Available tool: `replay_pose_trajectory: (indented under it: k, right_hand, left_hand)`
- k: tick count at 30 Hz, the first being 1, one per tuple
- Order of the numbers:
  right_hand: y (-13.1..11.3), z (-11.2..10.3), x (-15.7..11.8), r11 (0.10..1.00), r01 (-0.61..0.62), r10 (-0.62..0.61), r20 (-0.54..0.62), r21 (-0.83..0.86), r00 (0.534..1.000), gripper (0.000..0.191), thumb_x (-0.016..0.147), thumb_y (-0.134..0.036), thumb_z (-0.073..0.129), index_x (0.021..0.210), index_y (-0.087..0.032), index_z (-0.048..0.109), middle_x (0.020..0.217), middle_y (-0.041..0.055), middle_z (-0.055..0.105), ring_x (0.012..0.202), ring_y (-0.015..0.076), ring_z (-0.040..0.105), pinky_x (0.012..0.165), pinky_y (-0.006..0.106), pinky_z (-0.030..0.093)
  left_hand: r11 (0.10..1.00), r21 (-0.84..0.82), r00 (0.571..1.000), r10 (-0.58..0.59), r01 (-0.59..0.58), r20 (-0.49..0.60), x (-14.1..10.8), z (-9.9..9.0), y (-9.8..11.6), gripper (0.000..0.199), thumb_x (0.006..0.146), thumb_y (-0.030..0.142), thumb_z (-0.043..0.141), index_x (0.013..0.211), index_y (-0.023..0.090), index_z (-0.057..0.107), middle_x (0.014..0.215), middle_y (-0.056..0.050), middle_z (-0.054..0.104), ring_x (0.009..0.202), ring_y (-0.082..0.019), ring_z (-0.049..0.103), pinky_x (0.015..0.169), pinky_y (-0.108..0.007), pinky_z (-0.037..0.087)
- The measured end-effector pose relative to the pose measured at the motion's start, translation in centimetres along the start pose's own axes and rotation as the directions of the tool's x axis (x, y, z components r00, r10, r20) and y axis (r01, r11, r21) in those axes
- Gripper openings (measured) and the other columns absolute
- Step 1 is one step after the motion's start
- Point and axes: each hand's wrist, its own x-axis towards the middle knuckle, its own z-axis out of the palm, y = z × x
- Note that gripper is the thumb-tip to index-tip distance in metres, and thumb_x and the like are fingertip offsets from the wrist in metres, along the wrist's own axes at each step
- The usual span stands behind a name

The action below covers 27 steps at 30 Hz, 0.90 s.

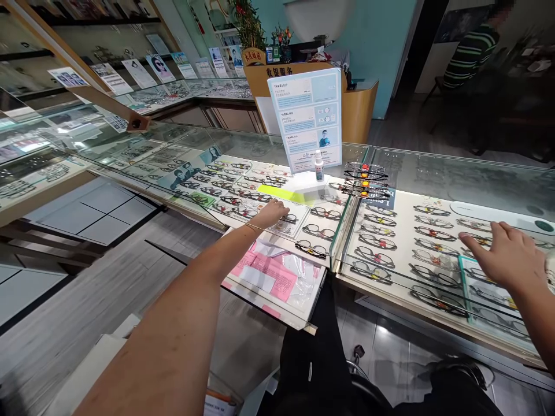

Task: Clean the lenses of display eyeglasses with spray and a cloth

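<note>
My left hand [271,214] is over the glass counter [347,231] with its fingers bent together; what it may hold is too small to tell. Close to its fingertips lie a pair of glasses [289,218] and a yellow-green strip [277,190]. On the right, my right hand [514,257] has its thumb and fingers apart over the glass, with nothing in it. Rows of glasses [435,233] lie beneath the glass around both hands. Between the hands, farther back, several glasses with orange tags [365,184] are piled up on the counter.
A standing sign [307,121] and a small white bottle [319,167] stand at the counter's back. Below my left arm, an open drawer [273,283] holds pink papers. A wooden desk [364,110] is behind. At the upper right is a person in a striped top [470,55].
</note>
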Motion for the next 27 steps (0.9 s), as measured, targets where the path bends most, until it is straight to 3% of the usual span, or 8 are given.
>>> replay_pose_trajectory:
  k: [6,12,17,20,22,25,27]
  right_hand:
    - [0.2,0.3,0.1,1.0,-0.006,0.006,0.002,-0.011,1.0,0.11,0.094,-0.087,0.01,0.17,-0.012,0.034,0.178,0.0184,0.033,0.16,0.0442,0.031,0.123,0.064,0.032]
    - [0.2,0.3,0.2,1.0,-0.009,0.009,0.01,-0.02,1.0,0.113,0.093,-0.089,0.008,0.169,-0.01,0.034,0.178,0.019,0.033,0.159,0.0454,0.032,0.122,0.067,0.034]
    - [0.0,-0.1,0.0,1.0,0.001,-0.001,0.007,-0.012,1.0,0.113,0.093,-0.089,0.009,0.17,-0.01,0.034,0.177,0.0195,0.033,0.159,0.0461,0.032,0.122,0.068,0.034]
    - [0.0,0.0,0.0,1.0,0.002,-0.002,0.013,-0.009,1.0,0.113,0.094,-0.089,0.01,0.17,-0.01,0.034,0.177,0.0203,0.034,0.159,0.0461,0.032,0.122,0.068,0.035]
    - [0.1,0.1,0.0,1.0,-0.001,0.001,0.013,-0.012,1.0,0.112,0.094,-0.089,0.01,0.17,-0.01,0.034,0.177,0.0201,0.034,0.159,0.0459,0.032,0.122,0.067,0.035]
    - [0.4,0.3,0.2,1.0,0.0,0.001,0.005,-0.019,1.0,0.111,0.094,-0.089,0.01,0.17,-0.012,0.034,0.177,0.0197,0.034,0.16,0.0453,0.032,0.123,0.066,0.034]
    - [0.5,0.5,0.3,1.0,0.004,-0.004,0.004,-0.022,1.0,0.111,0.094,-0.089,0.01,0.17,-0.012,0.034,0.177,0.0197,0.034,0.159,0.0457,0.032,0.123,0.066,0.034]
  left_hand:
    - [0.998,-0.009,0.998,-0.065,0.065,0.007,-0.8,-0.6,0.3,0.036,0.083,0.005,0.055,0.111,0.017,0.077,0.118,-0.018,0.074,0.118,-0.032,0.061,0.104,-0.046,0.038]
    - [0.984,0.004,0.982,-0.179,0.179,0.058,-2.0,-2.6,0.5,0.046,0.08,0.007,0.057,0.12,0.017,0.077,0.136,-0.019,0.069,0.131,-0.036,0.056,0.108,-0.05,0.038]
    - [0.957,0.029,0.947,-0.291,0.29,0.138,-4.2,-4.5,3.1,0.057,0.086,0.015,0.064,0.142,0.013,0.062,0.151,-0.023,0.056,0.142,-0.039,0.047,0.114,-0.05,0.037]
    - [0.921,0.047,0.885,-0.386,0.388,0.261,-6.3,-4.9,5.4,0.048,0.095,0.026,0.064,0.139,0.005,0.061,0.141,-0.026,0.06,0.135,-0.041,0.053,0.114,-0.055,0.041]
    - [0.906,0.038,0.818,-0.398,0.422,0.415,-7.8,-4.9,6.7,0.039,0.1,0.034,0.067,0.13,0.008,0.066,0.13,-0.02,0.067,0.124,-0.034,0.063,0.108,-0.054,0.05]
    - [0.903,-0.027,0.712,-0.319,0.428,0.625,-9.8,-4.7,8.0,0.032,0.102,0.043,0.071,0.116,0.015,0.072,0.116,-0.009,0.073,0.105,-0.024,0.071,0.096,-0.046,0.06]
    - [0.898,-0.076,0.679,-0.27,0.434,0.683,-10.4,-4.6,8.1,0.031,0.103,0.043,0.07,0.111,0.014,0.074,0.112,-0.009,0.075,0.102,-0.023,0.072,0.095,-0.045,0.061]
